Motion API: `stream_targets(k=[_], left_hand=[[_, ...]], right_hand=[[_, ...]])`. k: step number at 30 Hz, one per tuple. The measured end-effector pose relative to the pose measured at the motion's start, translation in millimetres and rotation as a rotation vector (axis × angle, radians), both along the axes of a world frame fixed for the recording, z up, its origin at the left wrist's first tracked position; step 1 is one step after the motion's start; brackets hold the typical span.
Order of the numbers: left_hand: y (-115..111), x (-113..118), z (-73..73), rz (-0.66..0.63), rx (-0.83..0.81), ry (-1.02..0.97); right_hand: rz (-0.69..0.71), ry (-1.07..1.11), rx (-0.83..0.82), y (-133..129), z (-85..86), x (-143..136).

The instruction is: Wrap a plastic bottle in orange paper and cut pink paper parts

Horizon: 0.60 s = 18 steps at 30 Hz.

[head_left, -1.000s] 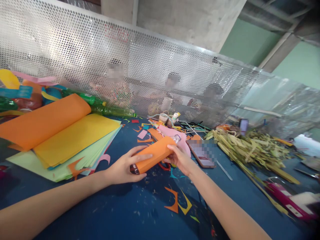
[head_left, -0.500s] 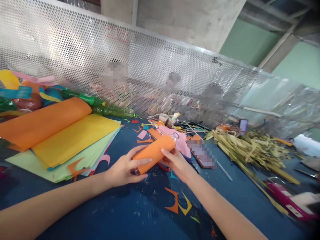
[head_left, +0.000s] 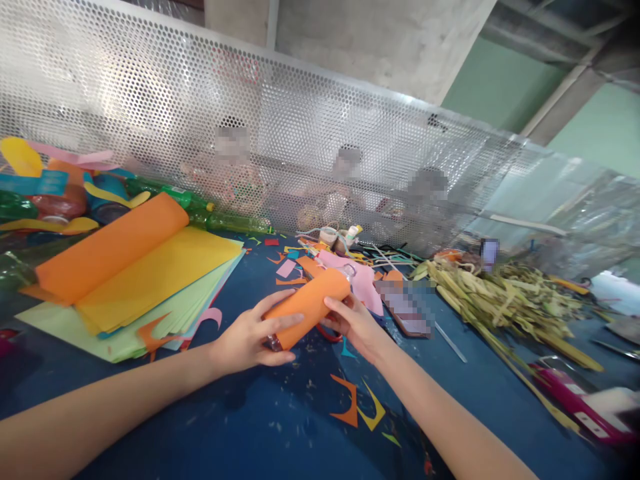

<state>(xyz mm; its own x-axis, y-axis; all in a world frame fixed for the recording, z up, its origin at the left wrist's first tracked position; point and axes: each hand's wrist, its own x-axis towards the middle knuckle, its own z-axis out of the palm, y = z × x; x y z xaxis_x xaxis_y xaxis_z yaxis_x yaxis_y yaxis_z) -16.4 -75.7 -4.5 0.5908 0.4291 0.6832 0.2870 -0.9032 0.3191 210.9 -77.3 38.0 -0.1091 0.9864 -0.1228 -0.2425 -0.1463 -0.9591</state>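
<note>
Perforated metal screen [head_left: 300, 120] slanting right across the back, people blurred behind it, and in front of it a blue tabletop [head_left: 220, 420] strewn with paper scraps! Right in the middle, above the table, it's the clear bottle [head_left: 349, 271] in its sleeve of orange paper [head_left: 310, 303], tilted, neck pointing up and away to the right. The left hand [head_left: 247, 335] has the lower end, fingers spread over the paper and thumb underneath, a firm wrap around it. Up by the neck, the right hand [head_left: 353, 321] grips narrower, thumb laid on top of the paper, the other fingers partly hidden beneath.

Just beyond the bottle lies pink paper [head_left: 367, 287], with a phone [head_left: 405, 310] to its right, and farther right a heap of dried husks [head_left: 505, 300]. Over on the left, a folded orange sheet [head_left: 115, 247] sits on yellow paper [head_left: 165, 273] and pale green sheets [head_left: 120, 347], green bottles [head_left: 235, 222] behind them. Near side, an orange cutout [head_left: 350, 403] lies beside a yellow cutout [head_left: 373, 407].
</note>
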Motion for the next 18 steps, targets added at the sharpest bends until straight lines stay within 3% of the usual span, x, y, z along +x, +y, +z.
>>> stream_targets(k=[9, 18], left_hand=[[1.7, 2.8, 5.0, -0.085, -0.058, 0.007], [-7.0, 1.8, 12.6, -0.124, -0.080, 0.096]], right_hand=[[-0.061, -0.012, 0.087, -0.5, 1.8, -1.3], [-0.079, 0.035, 0.050, 3.8, -3.9, 0.6]])
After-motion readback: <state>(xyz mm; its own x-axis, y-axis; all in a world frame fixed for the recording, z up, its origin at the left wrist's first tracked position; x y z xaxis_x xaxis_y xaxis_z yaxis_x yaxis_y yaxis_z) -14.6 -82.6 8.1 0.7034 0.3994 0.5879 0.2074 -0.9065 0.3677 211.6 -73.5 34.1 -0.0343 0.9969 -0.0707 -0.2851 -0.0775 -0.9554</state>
